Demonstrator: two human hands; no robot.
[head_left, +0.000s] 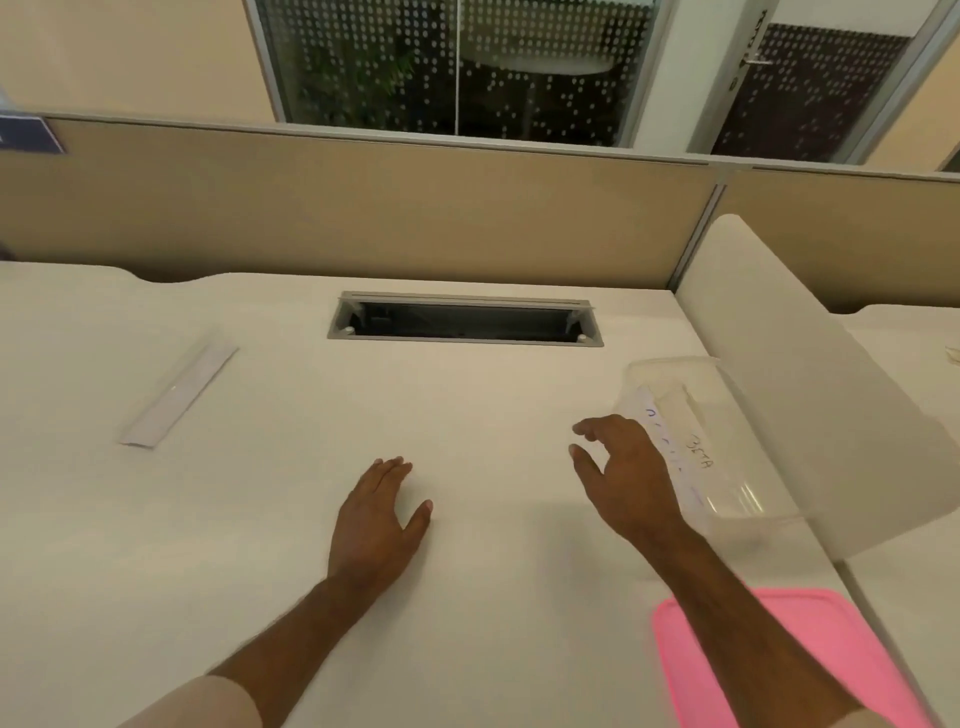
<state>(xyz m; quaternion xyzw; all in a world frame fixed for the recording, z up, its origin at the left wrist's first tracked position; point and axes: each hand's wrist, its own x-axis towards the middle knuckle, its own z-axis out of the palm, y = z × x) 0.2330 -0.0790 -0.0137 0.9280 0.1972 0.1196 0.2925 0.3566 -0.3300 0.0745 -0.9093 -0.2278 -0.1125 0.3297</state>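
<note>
Left hand: palm down on the desk, fingers straight and together, thumb spread, holding nothing
Right hand: raised over the desk, fingers loosely bent, thumb and forefinger apart with nothing between them; released
Clear container: see-through plastic tub at the right side of the desk, just behind the right hand and beside the side panel; whether the hand touches its wall cannot be told
Label: white paper with handwriting, seen through the container's near wall, partly hidden by the right hand
Pink lid: flat at the near right corner, under the right forearm, apart from the container
Desk: white top
Strip: pale, narrow, lying slantwise at far left, well apart from both hands
Cable opening: grey-framed slot at the rear centre
Side panel: white divider, upright at the right edge
Partition: beige screen along the back
</note>
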